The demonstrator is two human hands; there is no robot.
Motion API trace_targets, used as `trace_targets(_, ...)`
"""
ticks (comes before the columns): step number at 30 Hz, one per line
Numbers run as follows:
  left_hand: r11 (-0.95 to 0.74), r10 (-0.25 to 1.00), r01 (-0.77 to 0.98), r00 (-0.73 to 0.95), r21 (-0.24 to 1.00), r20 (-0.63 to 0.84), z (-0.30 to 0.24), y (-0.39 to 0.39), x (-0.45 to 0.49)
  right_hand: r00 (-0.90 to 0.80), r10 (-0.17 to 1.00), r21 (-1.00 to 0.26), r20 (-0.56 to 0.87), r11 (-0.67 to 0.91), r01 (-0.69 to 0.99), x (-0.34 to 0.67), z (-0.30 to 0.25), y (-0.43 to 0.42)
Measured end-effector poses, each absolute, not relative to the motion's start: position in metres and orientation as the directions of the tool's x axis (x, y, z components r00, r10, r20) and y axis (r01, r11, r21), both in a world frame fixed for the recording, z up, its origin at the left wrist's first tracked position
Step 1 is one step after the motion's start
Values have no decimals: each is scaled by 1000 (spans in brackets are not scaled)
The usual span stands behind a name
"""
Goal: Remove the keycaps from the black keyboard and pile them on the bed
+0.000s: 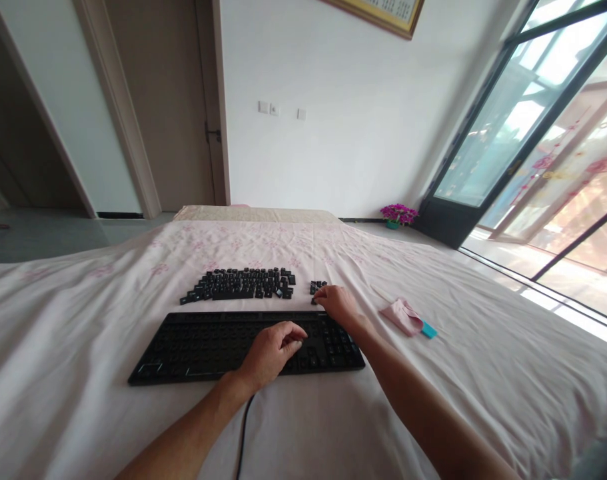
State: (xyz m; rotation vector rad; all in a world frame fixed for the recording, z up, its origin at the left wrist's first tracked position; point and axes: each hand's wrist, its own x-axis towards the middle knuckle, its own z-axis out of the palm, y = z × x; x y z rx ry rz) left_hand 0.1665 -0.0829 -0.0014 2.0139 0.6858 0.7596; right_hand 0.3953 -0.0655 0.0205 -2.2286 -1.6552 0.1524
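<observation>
A black keyboard (208, 347) lies on the bed, many of its key positions bare on the left and middle, with keys still fitted at its right end. Over its right half hovers my left hand (274, 350), thumb and fingers closed together; whatever may be between them is hidden. Just beyond the keyboard's far edge, my right hand (337, 304) pinches at a black keycap (314, 301) beside a small cluster of loose keycaps (317, 285). A larger spread of loose black keycaps (240, 283) lies in rows behind the keyboard.
A pink cloth (404, 316) with a blue flat piece (429, 330) poking out lies to the right on the wrinkled bedsheet (483, 347). The keyboard's black cable (243, 433) runs toward me. Beyond the bed are purple flowers (399, 214) and a glass door (488, 147).
</observation>
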Motion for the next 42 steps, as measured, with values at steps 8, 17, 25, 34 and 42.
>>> trace_targets(8, -461, 708, 182, 665, 868, 236, 0, -84, 166, 181, 933, -525, 310, 9, 851, 380, 52, -99)
trace_targets(17, -508, 708, 205, 653, 837, 270, -1, -86, 166, 8, 930, -554, 367, 212, 805, 363, 76, -142)
trace_targets(25, -518, 702, 205, 656, 830, 276, 0, -87, 165, 91, 991, -822, 103, 33, 569, 362, 59, -157)
trace_targets(34, -523, 694, 226, 672, 822, 257, 0, -87, 165, 29, 989, -826, 143, 103, 554, 354, 59, -172)
trace_targets(42, -563, 669, 240, 695, 791, 265, 0, -87, 165, -97, 989, -773, 111, 147, 617, 344, 55, -176)
